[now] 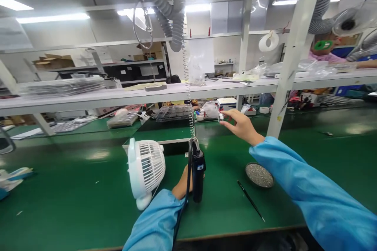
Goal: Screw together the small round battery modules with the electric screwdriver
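My right hand (242, 124) is raised over the bench, pinching a small white and silvery part (221, 117) between thumb and fingertips; its exact kind is too small to tell. My left hand (183, 183) rests low behind a black hanging power screwdriver (198, 178), which hides most of its fingers. Whether it grips anything does not show. The screwdriver hangs upright from a coiled spring (191, 119), its cable running down past my left sleeve. Below my right forearm sits a round dish of tiny metal pieces (259, 175). Black tweezers (251, 200) lie to the left of this dish.
A white and pale-blue fan (147, 170) stands left of my left hand. Behind it are dark trays (172, 113) and plastic bags (209, 109). A shelf (141, 95) crosses above the green bench (88, 200), with a post (291, 55) at right. Another person's pink sleeve (326, 57) shows beyond.
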{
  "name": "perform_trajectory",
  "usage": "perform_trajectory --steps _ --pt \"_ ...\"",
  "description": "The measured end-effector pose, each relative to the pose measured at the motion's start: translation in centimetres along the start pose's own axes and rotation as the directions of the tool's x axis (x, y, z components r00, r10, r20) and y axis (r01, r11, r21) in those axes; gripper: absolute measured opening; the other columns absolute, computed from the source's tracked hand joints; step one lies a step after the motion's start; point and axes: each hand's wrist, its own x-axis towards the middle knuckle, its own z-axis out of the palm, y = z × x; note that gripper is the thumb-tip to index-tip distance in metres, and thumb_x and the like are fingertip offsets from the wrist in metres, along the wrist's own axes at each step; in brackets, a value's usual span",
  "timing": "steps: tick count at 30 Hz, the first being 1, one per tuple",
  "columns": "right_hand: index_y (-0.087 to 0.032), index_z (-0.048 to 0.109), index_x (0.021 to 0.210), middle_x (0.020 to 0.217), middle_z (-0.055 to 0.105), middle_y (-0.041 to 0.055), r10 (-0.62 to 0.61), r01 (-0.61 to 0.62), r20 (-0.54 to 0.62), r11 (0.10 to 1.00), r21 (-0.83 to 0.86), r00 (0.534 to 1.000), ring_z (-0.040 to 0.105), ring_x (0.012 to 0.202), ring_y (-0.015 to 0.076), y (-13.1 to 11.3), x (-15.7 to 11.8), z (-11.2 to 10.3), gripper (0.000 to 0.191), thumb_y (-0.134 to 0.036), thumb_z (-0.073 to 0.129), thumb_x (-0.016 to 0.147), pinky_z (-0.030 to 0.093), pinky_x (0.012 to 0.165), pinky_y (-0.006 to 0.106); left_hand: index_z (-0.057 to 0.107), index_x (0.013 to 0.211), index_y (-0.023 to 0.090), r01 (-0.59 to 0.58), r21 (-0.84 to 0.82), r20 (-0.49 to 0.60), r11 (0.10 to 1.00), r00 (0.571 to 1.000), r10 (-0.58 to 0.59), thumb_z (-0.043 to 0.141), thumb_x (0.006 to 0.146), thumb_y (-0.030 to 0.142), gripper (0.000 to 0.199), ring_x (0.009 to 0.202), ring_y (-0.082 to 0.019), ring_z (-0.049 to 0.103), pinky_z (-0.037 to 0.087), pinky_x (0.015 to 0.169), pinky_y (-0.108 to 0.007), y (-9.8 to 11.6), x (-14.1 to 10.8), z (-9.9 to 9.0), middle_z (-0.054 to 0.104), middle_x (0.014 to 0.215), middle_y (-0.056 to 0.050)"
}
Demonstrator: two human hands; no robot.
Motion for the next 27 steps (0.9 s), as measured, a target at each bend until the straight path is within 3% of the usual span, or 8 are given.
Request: perform_trajectory --steps 3,7,13,18,21,24,27 --pt "-0.025 0.063 0.137 0.115 0.07 0.0093 0.02 -0.021 0.011 0.999 0.027 1.0 0.067 0.089 0.0234 -0.3 0.7 1.2 0.04 -0.042 0.064 0.101 0.057 0.075 0.038 0.066 0.139 0.026 0.01 0.04 0.133 0.999 0.991 -0.016 0.065 0.092 0.048 0.052 0.128 -0.038 0.057 0.04 0.119 -0.057 0.1 -0.2 -0.3 0.067 0.131 -0.014" --pt "-0.027 0.061 0.139 0.115 0.07 0.0093 0.025 -0.025 0.151 1.0 -0.002 0.988 0.068 0.091 0.0245 -0.4 -0.6 3.4 0.04 -0.044 0.06 0.103 0.057 0.073 0.038 0.056 0.149 0.022 0.058 0.095 0.205 0.994 0.976 -0.076 0.062 0.094 0.044 0.06 0.146 -0.041 0.041 0.029 0.125 -0.06 -0.3 -0.2 0.0 0.047 0.158 -0.016" --pt "-0.027 0.064 0.135 0.117 0.07 0.0087 0.062 -0.057 0.264 0.998 -0.024 0.962 0.067 0.102 0.0257 1.1 -3.0 7.5 0.037 -0.044 0.061 0.102 0.057 0.082 0.04 0.047 0.156 0.028 0.059 0.137 0.257 0.989 0.962 -0.093 0.062 0.094 0.038 0.064 0.153 -0.035 0.032 0.023 0.128 -0.05 0.4 -0.3 -0.2 0.042 0.163 -0.007" --pt "-0.025 0.068 0.131 0.108 0.07 0.008 0.198 -0.224 0.233 0.97 0.091 0.952 0.066 0.099 0.0253 3.5 -3.8 11.3 0.038 -0.044 0.066 0.098 0.056 0.087 0.041 0.047 0.154 0.037 0.089 0.169 0.253 0.982 0.958 -0.131 0.058 0.096 0.043 0.06 0.151 -0.03 0.037 0.029 0.125 -0.045 1.0 -0.2 -0.9 0.048 0.158 0.0" --pt "-0.022 0.07 0.128 0.101 0.071 0.0067 0.37 -0.399 0.155 0.881 0.254 0.916 0.066 0.091 0.0232 4.8 -4.0 14.0 0.041 -0.042 0.069 0.092 0.055 0.087 0.041 0.056 0.144 0.041 0.048 0.149 0.21 0.988 0.974 -0.079 0.059 0.095 0.046 0.049 0.146 -0.029 0.043 0.036 0.119 -0.042 0.8 0.0 -1.2 0.055 0.151 0.004" --pt "-0.018 0.07 0.127 0.093 0.071 0.0056 0.57 -0.546 0.096 0.706 0.452 0.816 0.064 0.086 0.0214 5.2 -3.5 16.3 0.048 -0.04 0.07 0.085 0.057 0.085 0.04 0.06 0.138 0.037 0.017 0.134 0.184 0.991 0.982 -0.042 0.061 0.096 0.044 0.042 0.14 -0.03 0.047 0.039 0.114 -0.042 0.4 0.2 -1.3 0.057 0.146 -0.001" --pt "-0.015 0.067 0.129 0.093 0.069 0.0059 0.65 -0.596 0.132 0.571 0.565 0.748 0.063 0.083 0.0201 4.8 -2.5 17.9 0.055 -0.041 0.071 0.08 0.059 0.078 0.036 0.06 0.139 0.032 0.009 0.133 0.163 0.991 0.986 -0.031 0.06 0.098 0.037 0.041 0.138 -0.032 0.047 0.039 0.114 -0.045 0.2 0.4 -0.9 0.057 0.144 -0.006"
